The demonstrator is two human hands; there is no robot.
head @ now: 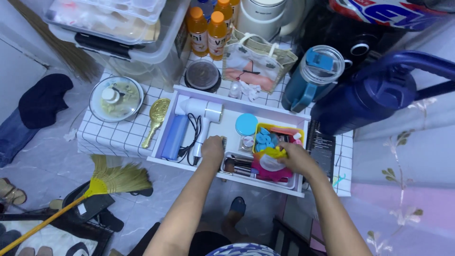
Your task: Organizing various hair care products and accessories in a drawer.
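— What do we have in the tray (303,124) on the worktop (118,135)?

— A hair dryer (201,114) at its left, a round tin (246,124) mid-tray, a small basket (298,130) right.

— And behind it?

— A pouch (253,61), with bottles (208,28) further back; a mirror (156,116) and lidded bowl (116,98) lie left, jugs (379,95) right. Our left hand (213,149) rests on what may be a brush.

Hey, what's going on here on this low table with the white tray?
A person reaches with both bare hands into a white rectangular tray on a low table covered in white grid-patterned cloth. The left hand grips a dark hairbrush beside a white hair dryer. The right hand rests on a pink and yellow pouch in a small clear basket of cosmetics. A round blue tin lies behind.
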